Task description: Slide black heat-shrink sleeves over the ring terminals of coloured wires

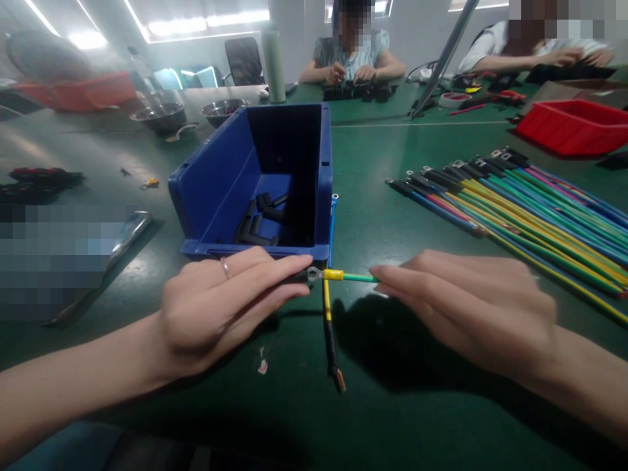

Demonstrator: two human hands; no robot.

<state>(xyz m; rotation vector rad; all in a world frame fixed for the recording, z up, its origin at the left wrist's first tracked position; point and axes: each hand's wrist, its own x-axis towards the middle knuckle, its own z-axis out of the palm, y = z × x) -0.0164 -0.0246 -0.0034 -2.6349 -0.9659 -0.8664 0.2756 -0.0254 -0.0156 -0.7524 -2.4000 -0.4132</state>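
Observation:
Between thumb and fingers my left hand (220, 307) pinches a black sleeve (296, 278), its end right at a metal ring terminal. My right hand (466, 307) is closed on a green wire (360, 278), which has a yellow collar behind that ring terminal (314, 275). The fingers of my left hand hide most of the sleeve. Beneath the held wire, another wire (328, 301) with blue, yellow and black stretches lies on the table, bare copper at its near end. Just beyond my left hand stands a blue bin (196, 190) with several black sleeves (252, 229) inside.
Several coloured wires with black-sleeved ends (530, 209) lie in a row at right. A red bin (574, 127) stands behind them. Metal bowls (157, 116) and a pale green bottle (273, 65) are farther back. Two people sit across the green table (377, 163), hands on dark parts.

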